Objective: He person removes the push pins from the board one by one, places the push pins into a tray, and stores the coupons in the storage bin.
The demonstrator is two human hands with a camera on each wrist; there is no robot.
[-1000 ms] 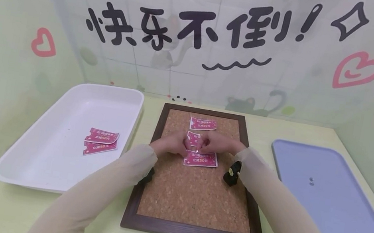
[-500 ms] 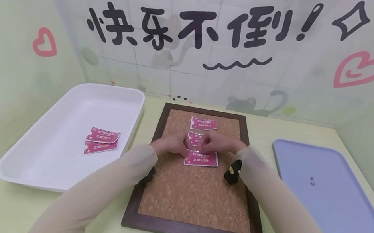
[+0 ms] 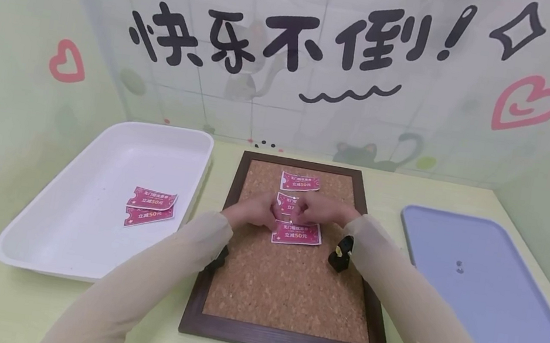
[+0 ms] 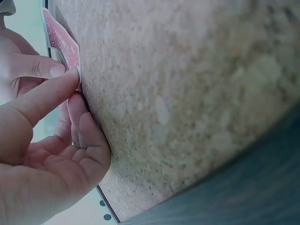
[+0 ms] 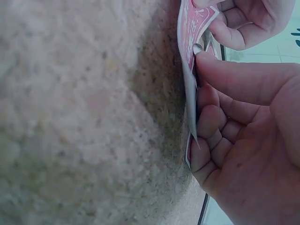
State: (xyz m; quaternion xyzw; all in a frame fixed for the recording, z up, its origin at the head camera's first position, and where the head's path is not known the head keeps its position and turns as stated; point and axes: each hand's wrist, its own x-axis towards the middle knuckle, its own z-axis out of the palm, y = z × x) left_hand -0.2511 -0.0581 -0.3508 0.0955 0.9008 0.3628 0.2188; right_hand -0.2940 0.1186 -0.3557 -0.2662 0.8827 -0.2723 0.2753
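Observation:
The lowest of three pink coupons (image 3: 296, 235) lies on the cork board (image 3: 289, 292). My left hand (image 3: 257, 211) holds its upper left corner between thumb and fingers, and in the left wrist view the thumb is right on the paper's corner. At the coupon's upper edge, my right hand (image 3: 322, 209) pinches a small shiny thumbtack (image 5: 197, 48), with the thumb against its head. In the right wrist view the coupon's near end lifts off the cork. Above it, the middle coupon (image 3: 285, 204) is partly hidden by my right hand; the top coupon (image 3: 300, 183) is in full view.
A white tray (image 3: 49, 256) on the left holds two overlapping coupons (image 3: 151, 200). To the right lies a blue tray (image 3: 486, 327) with a couple of small shiny thumbtacks (image 3: 459, 267). A dark wooden frame (image 3: 281, 341) edges the board.
Both hands stay at the lowest coupon's upper edge with almost no movement. The whole head view shifts very slightly.

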